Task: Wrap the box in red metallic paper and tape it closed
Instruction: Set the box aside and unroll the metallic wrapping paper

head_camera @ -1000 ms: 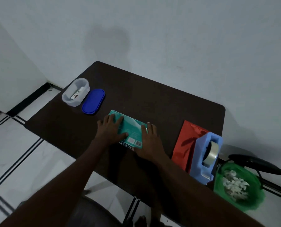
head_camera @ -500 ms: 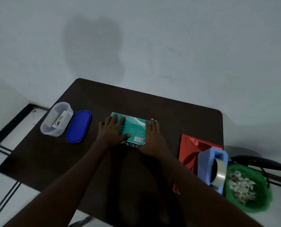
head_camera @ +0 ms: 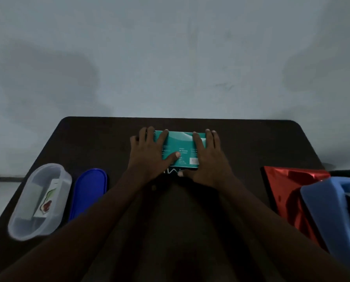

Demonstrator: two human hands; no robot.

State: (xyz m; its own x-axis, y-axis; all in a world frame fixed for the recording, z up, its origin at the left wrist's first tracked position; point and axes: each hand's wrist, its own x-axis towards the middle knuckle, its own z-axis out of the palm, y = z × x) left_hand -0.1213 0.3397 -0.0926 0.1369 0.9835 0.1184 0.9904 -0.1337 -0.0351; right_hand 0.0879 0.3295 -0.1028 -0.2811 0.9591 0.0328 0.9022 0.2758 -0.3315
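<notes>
Over the last second the view has swung from an oblique look at the dark brown rectangular table (head_camera: 100, 139) to a square-on one, with its far edge now running level across the middle of the frame; the hands themselves have hardly shifted. The flat teal cardboard box with small printed text (head_camera: 181, 148) still lies just above frame centre, near the table's far edge. The left hand (head_camera: 149, 153) rests on its left end with fingers spread straight and the thumb laid across the top; the right hand (head_camera: 208, 159) covers the right end, fingers straight and thumb along the near edge. Neither hand is curled round the box; both lie flat on it. The crinkled sheet of red metallic paper (head_camera: 288, 192) sits well apart at the right edge of the frame, partly under the light blue plastic tape dispenser (head_camera: 333, 212), so wrapping has not begun; the box has only been squared up. At lower left stand a clear oval plastic tub (head_camera: 39, 202) and, just beside it, its dark blue oval lid (head_camera: 88, 192).
</notes>
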